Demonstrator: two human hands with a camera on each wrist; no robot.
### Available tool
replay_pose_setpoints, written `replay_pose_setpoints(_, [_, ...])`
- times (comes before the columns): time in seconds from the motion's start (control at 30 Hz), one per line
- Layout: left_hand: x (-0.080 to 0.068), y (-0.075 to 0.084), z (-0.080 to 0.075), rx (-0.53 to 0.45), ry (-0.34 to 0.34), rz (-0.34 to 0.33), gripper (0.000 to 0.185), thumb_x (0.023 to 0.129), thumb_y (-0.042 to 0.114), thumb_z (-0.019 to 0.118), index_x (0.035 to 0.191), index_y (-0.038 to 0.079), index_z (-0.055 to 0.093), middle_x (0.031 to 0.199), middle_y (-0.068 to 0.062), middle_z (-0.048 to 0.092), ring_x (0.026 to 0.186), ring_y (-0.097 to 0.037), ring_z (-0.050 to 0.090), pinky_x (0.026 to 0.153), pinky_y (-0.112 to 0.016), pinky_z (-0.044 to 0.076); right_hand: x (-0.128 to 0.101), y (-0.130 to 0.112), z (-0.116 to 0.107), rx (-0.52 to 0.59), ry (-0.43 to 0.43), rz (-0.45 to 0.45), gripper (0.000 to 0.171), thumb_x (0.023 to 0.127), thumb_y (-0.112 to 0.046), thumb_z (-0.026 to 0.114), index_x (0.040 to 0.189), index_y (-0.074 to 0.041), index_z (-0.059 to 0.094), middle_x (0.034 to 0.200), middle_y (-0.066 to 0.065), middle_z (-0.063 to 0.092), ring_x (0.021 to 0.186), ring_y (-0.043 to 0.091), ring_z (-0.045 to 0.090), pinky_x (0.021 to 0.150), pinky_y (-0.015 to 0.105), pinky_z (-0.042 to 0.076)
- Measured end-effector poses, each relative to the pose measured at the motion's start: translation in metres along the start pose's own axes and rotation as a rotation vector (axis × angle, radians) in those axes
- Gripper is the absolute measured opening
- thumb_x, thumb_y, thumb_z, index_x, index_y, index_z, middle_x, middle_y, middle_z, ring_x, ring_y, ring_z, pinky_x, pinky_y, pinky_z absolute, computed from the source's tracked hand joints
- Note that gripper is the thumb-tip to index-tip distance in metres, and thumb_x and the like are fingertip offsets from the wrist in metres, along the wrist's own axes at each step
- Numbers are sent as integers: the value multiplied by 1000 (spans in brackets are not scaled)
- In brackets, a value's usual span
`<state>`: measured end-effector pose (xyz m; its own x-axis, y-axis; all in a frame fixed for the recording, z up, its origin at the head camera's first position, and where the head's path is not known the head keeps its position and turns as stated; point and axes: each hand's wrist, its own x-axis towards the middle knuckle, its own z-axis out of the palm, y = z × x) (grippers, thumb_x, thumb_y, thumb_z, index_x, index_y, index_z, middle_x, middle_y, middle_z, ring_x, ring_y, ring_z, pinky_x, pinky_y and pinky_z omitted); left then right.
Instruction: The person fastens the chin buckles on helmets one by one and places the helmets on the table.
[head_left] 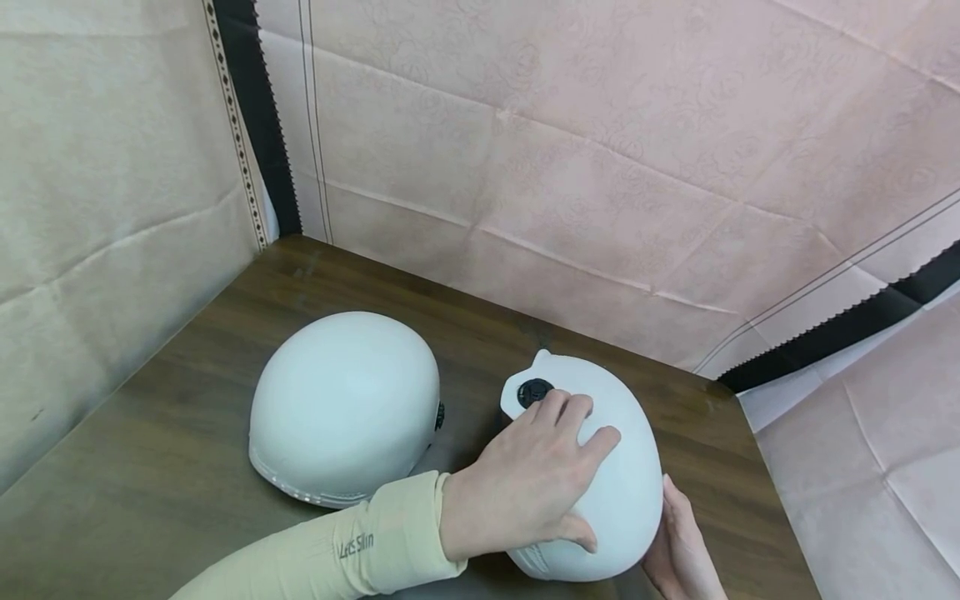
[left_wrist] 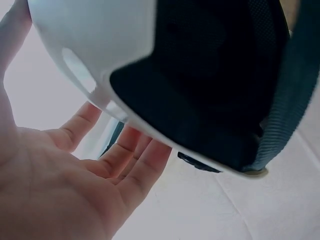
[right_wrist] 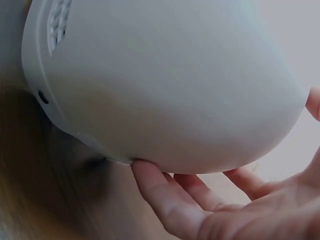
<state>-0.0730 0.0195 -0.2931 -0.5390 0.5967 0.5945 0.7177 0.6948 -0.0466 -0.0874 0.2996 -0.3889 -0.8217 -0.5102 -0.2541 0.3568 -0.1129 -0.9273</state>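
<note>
A white helmet (head_left: pixel 622 475) is held between both hands, on its side, with a round black dial (head_left: pixel 534 392) at its far left. My left hand (head_left: pixel 517 483) reaches across it and grips the shell with fingers spread and bent. In the left wrist view, its fingertips touch the rim beside the dark lining (left_wrist: pixel 200 90) and a dark strap (left_wrist: pixel 295 90). From the right, my right hand (head_left: pixel 678 542) holds the shell; the right wrist view shows its fingers curving along the lower edge and the thumb on the far side.
A second white helmet (head_left: pixel 345 400) sits dome up on the brown wooden table (head_left: pixel 187 433), left of the held one, above the left sleeve (head_left: pixel 360 537). Beige patterned cloth (head_left: pixel 562 183) hangs behind the table and along its sides.
</note>
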Motion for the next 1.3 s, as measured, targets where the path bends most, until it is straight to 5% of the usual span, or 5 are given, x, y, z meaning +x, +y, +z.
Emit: replay_pose_setpoints(1.3, [1, -8, 5, -100, -52, -21, 93, 49, 73, 75, 116, 13, 53, 101, -5, 42, 91, -21, 39, 77, -27, 39, 1, -4, 7, -122, 192, -2, 58, 98, -56, 8, 149, -27, 13, 137, 3, 23, 124, 17, 31, 93, 44, 29])
